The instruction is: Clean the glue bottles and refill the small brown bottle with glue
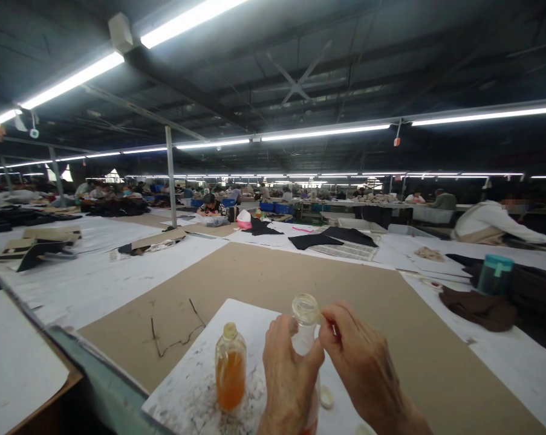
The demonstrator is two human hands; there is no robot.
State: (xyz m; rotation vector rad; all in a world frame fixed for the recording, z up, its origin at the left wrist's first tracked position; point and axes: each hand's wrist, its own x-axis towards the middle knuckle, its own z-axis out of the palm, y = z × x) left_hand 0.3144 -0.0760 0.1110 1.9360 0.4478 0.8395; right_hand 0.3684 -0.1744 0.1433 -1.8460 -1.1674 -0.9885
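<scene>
My left hand [287, 371] is wrapped round a clear bottle [304, 336] with an uncapped wide mouth, and a little reddish liquid shows low down beside the hand. Close against the rim, my right hand [367, 359] has its thumb and fingers pinched together; whatever they hold is too small to make out. To the left stands a second clear bottle [230, 371], partly filled with orange liquid and topped by a pale cap or neck. Both bottles are over a stained white sheet [186, 377]. Just right of my left hand lies a small pale round cap [326, 397].
Brown paper [263, 272] covers the table under the sheet. A bent dark wire [177, 344] lies at left. At right are a teal-lidded jar [496, 275] and brown fabric [479, 308]. Black cloth pieces [331, 237] lie beyond; a person [490, 222] leans over at far right.
</scene>
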